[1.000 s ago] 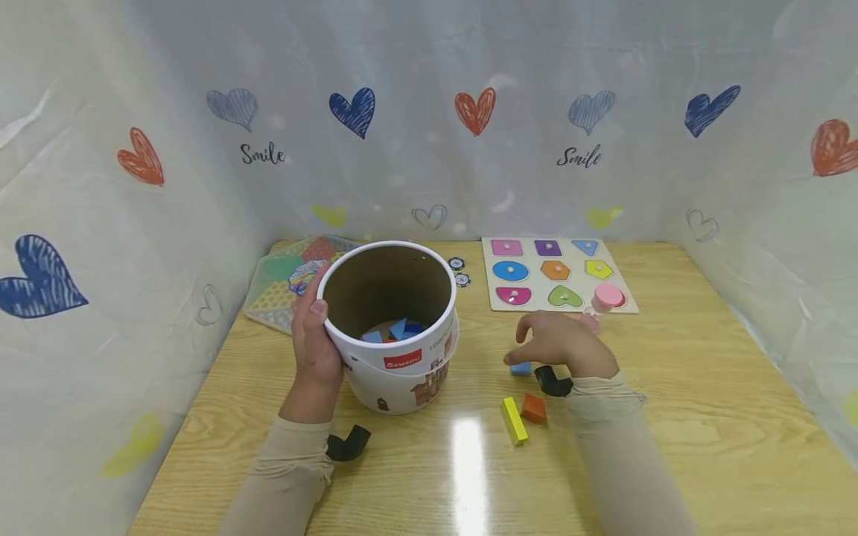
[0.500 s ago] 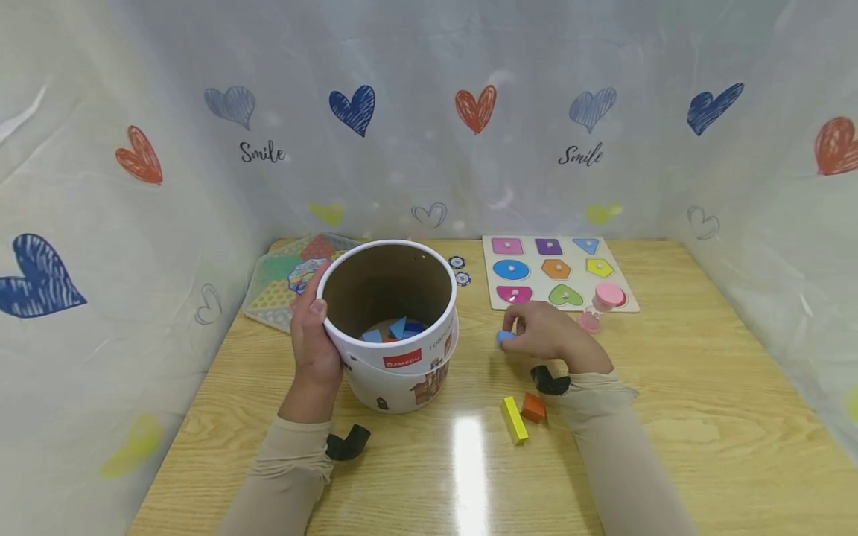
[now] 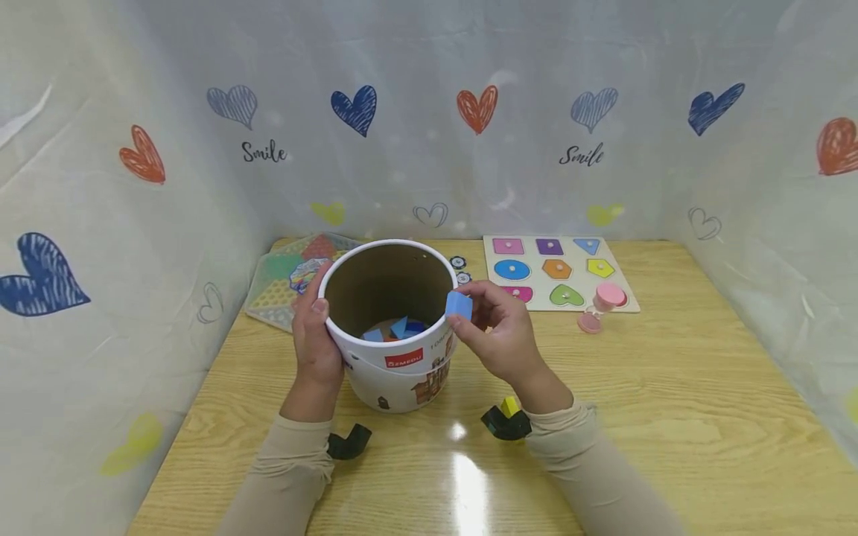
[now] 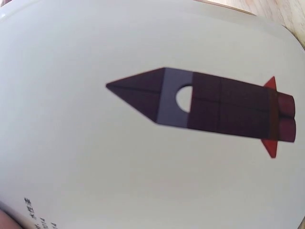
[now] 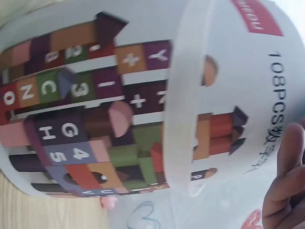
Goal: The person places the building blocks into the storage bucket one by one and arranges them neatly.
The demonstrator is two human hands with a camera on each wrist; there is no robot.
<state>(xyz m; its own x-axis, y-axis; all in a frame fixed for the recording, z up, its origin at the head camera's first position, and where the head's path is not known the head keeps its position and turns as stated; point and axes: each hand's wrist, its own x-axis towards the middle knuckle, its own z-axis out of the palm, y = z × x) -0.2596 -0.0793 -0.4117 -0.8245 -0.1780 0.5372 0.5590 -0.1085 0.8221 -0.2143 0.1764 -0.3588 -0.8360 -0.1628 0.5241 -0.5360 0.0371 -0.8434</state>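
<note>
A white bucket (image 3: 395, 376) with a red label and printed pictures stands on the wooden table. My left hand (image 3: 315, 335) grips its left side, thumb beside the rim. Several blocks (image 3: 397, 327), mostly blue, lie at the bottom. Between thumb and fingers my right hand (image 3: 506, 335) pinches a light blue block (image 3: 459, 306) at the bucket's right rim. The right wrist view shows part of that hand (image 5: 288, 181) at its right edge, beside the bucket's printed side. A rocket picture (image 4: 209, 105) on the bucket fills much of the left wrist view.
A yellow block (image 3: 511, 406) shows partly behind the black wrist camera (image 3: 507, 424). A shape puzzle board (image 3: 563, 275) lies at the back right, with a pink hourglass (image 3: 599, 307) by its front corner. Behind the bucket are a hexagonal game board (image 3: 275, 279) and round chips (image 3: 459, 263).
My right hand has picked the light blue block off the table and carried it left and up to the bucket's rim. My left hand has stayed on the bucket.
</note>
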